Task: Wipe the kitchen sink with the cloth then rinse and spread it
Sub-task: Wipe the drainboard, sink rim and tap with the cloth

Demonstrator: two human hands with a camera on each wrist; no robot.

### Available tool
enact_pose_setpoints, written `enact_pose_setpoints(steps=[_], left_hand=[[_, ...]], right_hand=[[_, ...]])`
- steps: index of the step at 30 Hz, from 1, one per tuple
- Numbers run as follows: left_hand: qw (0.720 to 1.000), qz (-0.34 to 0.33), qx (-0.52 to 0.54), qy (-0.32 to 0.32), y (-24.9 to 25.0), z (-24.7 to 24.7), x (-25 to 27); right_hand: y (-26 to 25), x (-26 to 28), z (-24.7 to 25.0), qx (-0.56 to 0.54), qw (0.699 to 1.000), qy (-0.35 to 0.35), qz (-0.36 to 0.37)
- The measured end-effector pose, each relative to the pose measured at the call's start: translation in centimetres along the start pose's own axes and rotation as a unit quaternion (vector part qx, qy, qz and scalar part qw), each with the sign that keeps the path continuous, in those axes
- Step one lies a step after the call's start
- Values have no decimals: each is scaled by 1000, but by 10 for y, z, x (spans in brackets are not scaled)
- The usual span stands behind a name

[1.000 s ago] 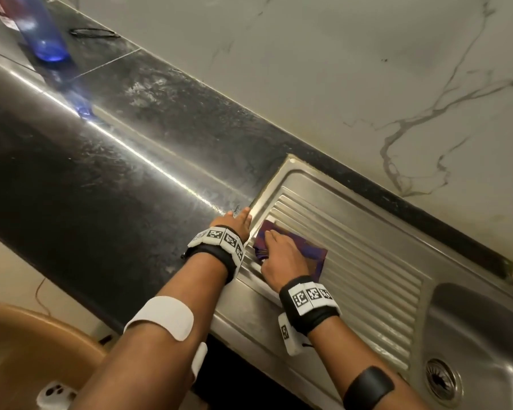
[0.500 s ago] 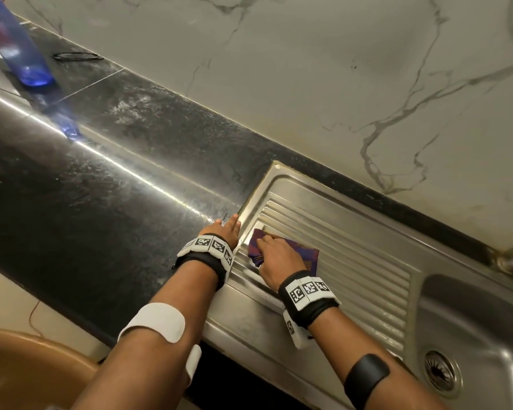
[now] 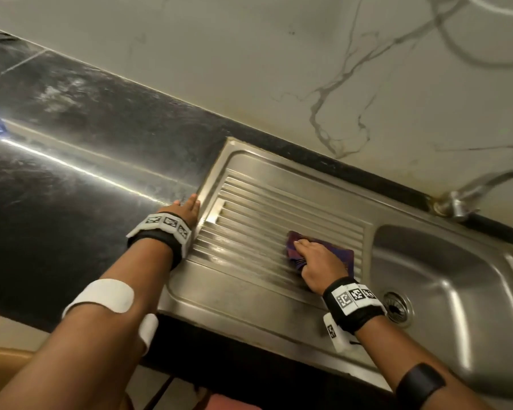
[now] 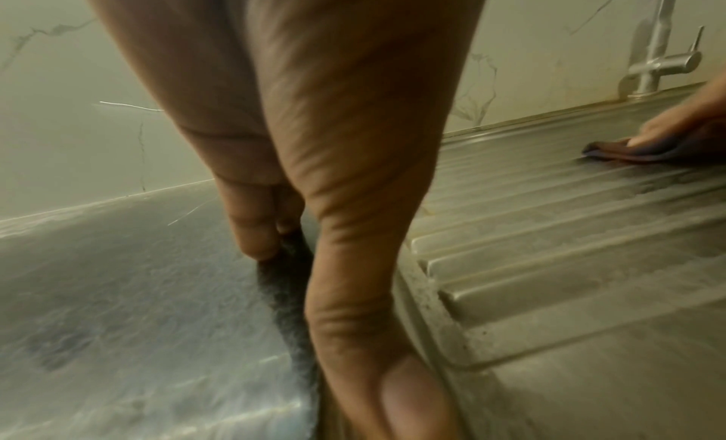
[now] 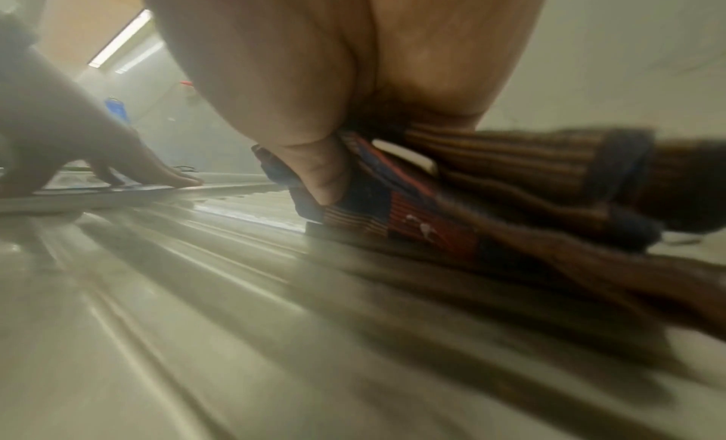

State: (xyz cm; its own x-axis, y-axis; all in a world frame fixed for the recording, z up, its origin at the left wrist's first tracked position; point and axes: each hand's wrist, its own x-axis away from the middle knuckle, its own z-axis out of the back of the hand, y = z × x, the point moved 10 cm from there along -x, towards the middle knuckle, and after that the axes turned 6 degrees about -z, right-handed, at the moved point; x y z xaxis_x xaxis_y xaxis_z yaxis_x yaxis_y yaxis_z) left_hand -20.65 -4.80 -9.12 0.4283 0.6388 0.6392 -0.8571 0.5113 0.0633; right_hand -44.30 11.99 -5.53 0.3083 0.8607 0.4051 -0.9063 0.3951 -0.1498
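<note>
Cloth (image 3: pixel 320 253), 1, pressed on sink (image 3: pixel 279 208) drainboard under flat right hand (image 3: pixel 317 263), left hand (image 3: pixel 184 208) flat, holding nothing, on countertop (image 3: pixel 71 173).

Striped purple cloth (image 3: pixel 320 250), steel-grey sink (image 3: pixel 444 270)

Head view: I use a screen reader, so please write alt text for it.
A right hand presses a purple cloth on the ribbed steel draining board, beside the sink bowl. The left hand rests on the black counter at the board's edge.
</note>
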Motion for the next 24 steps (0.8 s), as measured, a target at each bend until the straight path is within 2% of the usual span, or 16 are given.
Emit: enact_pose_setpoints(steps=[6,10,15,18,24], left_hand=[[998,-27,-65,-6,1,-1,-4],[993,-38,-108,-21,4,-2,-2],[989,-48,-140,-8,9,1,3],[989,-49,-140,-5,10,3,5],[990,-47,-132,4,12,4,6]], right_hand=[[105,41,1,-42,991,35,-121],[168,60,1,-66,968,51,-236],[185,57,2,-76,953,68,-286],[172,43,11,-71,955,84,-276],[108,3,21,-21,985,86,-145]])
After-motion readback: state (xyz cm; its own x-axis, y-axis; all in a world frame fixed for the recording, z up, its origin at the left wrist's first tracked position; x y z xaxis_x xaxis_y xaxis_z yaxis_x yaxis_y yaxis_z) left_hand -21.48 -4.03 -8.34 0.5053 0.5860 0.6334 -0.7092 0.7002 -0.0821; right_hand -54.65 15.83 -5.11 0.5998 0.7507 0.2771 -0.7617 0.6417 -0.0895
